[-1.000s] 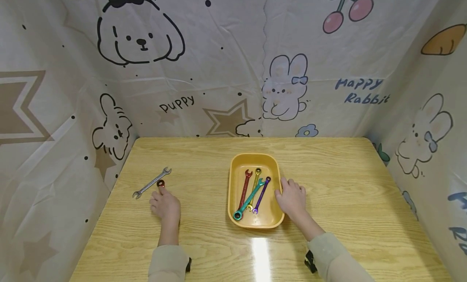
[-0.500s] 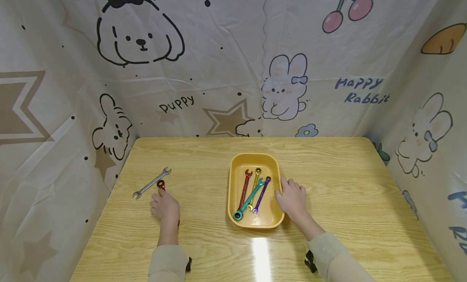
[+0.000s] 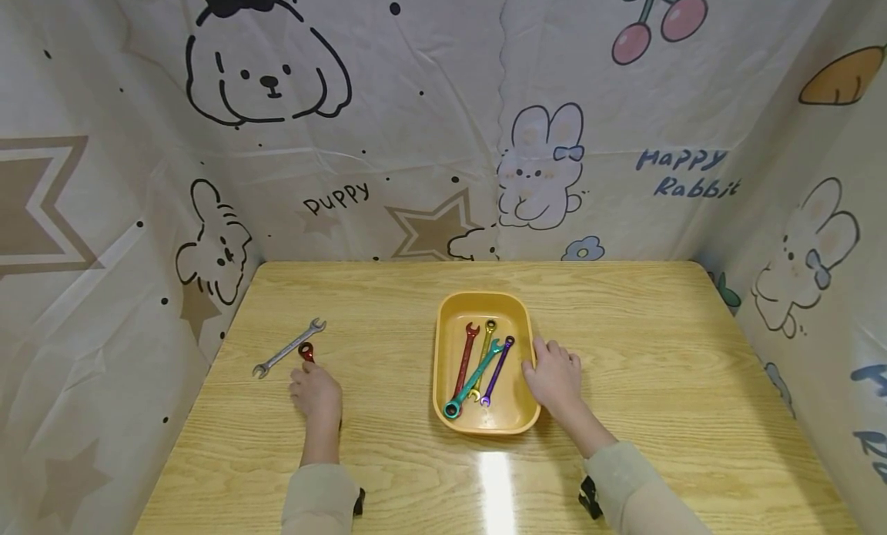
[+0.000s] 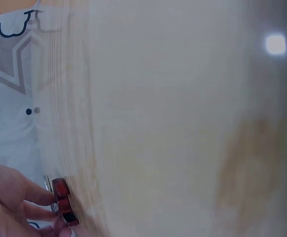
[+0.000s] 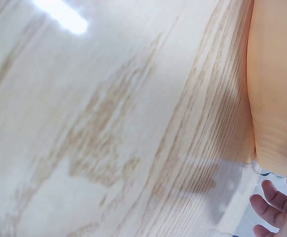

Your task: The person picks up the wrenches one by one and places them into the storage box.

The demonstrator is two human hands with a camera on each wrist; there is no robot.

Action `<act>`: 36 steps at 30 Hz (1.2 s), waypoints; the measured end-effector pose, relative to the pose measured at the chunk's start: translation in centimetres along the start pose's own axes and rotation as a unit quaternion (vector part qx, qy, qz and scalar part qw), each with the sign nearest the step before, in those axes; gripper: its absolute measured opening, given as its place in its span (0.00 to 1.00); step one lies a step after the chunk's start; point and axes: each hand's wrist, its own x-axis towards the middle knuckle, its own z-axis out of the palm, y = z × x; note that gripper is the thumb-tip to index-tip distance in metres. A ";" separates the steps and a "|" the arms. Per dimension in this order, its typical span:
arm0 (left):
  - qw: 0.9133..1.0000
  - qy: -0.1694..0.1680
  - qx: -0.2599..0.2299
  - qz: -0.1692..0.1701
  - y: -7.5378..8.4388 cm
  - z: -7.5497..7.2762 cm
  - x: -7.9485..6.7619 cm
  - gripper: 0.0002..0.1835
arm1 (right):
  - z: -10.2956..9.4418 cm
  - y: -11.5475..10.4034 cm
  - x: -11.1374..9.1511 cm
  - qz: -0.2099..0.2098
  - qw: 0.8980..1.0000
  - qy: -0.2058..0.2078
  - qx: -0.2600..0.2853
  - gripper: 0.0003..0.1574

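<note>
In the head view my left hand (image 3: 316,392) pinches a dark red wrench (image 3: 306,352), its ring end sticking out beyond the fingers. The left wrist view shows this red wrench (image 4: 61,193) on edge by the fingertips. Just past it lies a silver double open-end wrench (image 3: 287,349). My right hand (image 3: 556,375) holds the right side of a yellow tray (image 3: 487,427), thumb over the rim; the other fingers (image 5: 267,210) are loosely bent outside the wall. Inside the tray lie a red wrench (image 3: 466,359), a gold one (image 3: 489,335), a teal one (image 3: 478,373) and a purple one (image 3: 497,372).
The wooden table (image 3: 388,327) carries the tray near its middle. Patterned cloth (image 3: 430,96) hangs behind and along both sides. A light reflection shows on the tabletop in front of the tray.
My left hand has drawn back slightly toward me and right, showing a little more of the red wrench. My right hand and the tray have stayed put.
</note>
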 end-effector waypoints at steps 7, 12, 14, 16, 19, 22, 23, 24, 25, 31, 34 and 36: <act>0.999 0.031 0.009 0.005 0.4 0.2 -0.2 0.22 | 0.0 0.0 0.0 -0.001 1.000 0.001 -0.001 0.23; 1.000 0.028 0.013 0.006 0.4 0.3 -0.1 0.23 | -0.1 0.0 -0.1 -0.002 1.000 0.001 -0.002 0.24; 1.000 0.025 0.012 0.005 0.4 0.3 -0.1 0.23 | -0.1 0.0 -0.1 -0.003 1.000 0.000 -0.003 0.24; 1.000 0.024 0.012 0.003 0.4 0.2 -0.1 0.22 | -0.1 -0.1 -0.1 -0.004 1.000 -0.001 -0.003 0.24; 1.000 0.024 0.012 -0.001 0.5 0.1 -0.1 0.22 | -0.1 -0.1 -0.1 -0.003 1.000 -0.002 0.001 0.23; 1.000 0.026 0.012 -0.003 0.5 0.1 -0.1 0.22 | -0.2 -0.1 -0.1 -0.003 1.000 -0.001 0.003 0.23; 1.000 0.027 0.012 -0.004 0.6 0.1 -0.1 0.21 | -0.2 -0.1 -0.1 -0.002 1.000 -0.001 0.003 0.22; 1.000 0.028 0.012 -0.004 0.6 0.1 -0.1 0.21 | -0.2 -0.1 -0.1 -0.002 1.000 -0.001 0.003 0.22; 1.000 0.029 0.011 -0.004 0.6 0.1 -0.1 0.21 | -0.1 -0.1 -0.1 -0.002 1.000 -0.001 0.002 0.22; 1.000 0.027 0.010 -0.007 0.7 -0.1 -0.1 0.20 | 0.0 0.1 0.0 -0.003 1.000 -0.001 -0.002 0.24; 1.000 0.025 0.011 -0.009 0.6 -0.1 -0.1 0.20 | 0.0 0.0 -0.1 -0.003 1.000 -0.001 -0.001 0.25; 1.000 0.024 0.012 -0.009 0.6 -0.1 0.0 0.19 | 0.0 0.0 -0.1 -0.004 1.000 0.000 0.000 0.25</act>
